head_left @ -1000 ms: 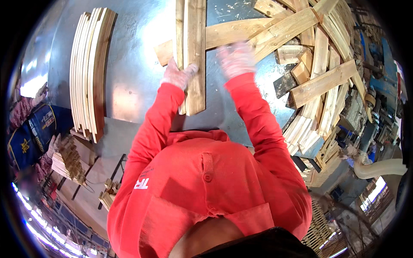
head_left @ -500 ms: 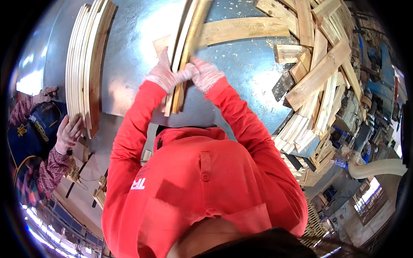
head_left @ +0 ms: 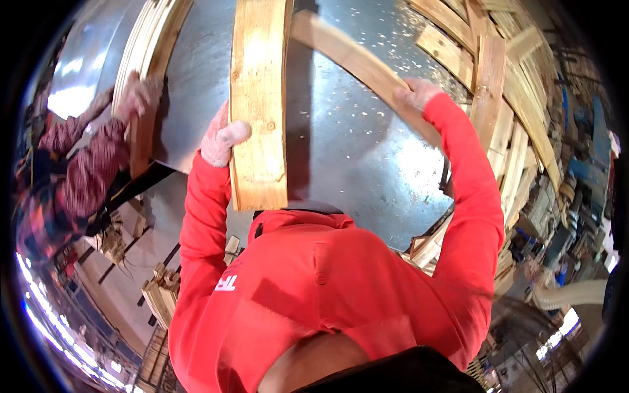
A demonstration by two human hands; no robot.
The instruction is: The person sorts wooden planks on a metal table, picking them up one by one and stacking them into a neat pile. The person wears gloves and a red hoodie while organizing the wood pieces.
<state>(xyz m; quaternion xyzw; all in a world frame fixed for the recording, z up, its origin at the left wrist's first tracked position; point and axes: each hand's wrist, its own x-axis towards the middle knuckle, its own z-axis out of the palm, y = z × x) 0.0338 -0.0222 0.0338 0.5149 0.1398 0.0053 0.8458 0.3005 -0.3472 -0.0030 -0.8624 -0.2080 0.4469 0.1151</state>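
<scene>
Wooden boards [head_left: 259,98], aligned over the counter [head_left: 334,144], have the fingers of the left hand [head_left: 220,140] clasping their left edge; the right hand's [head_left: 419,95] fingers pinch a slanting plank [head_left: 363,60]. One stack [head_left: 157,39] is already formed at left; the jumbled pile [head_left: 488,85] at right lies unstacked.

You are working in a woodworking shop. Your gloved hands [head_left: 223,139] are gripping long planks [head_left: 259,98] at a metal-topped bench [head_left: 357,167], where wood chips [head_left: 451,84] are dotting the surface. A heap of boards [head_left: 490,85] is covering its right side, and a stack of slats [head_left: 152,39] is lying at its left, where a co-worker [head_left: 46,216] is reaching in. Farther right, a ribbed hose [head_left: 576,295] is lying near cluttered blue equipment [head_left: 590,173].
</scene>
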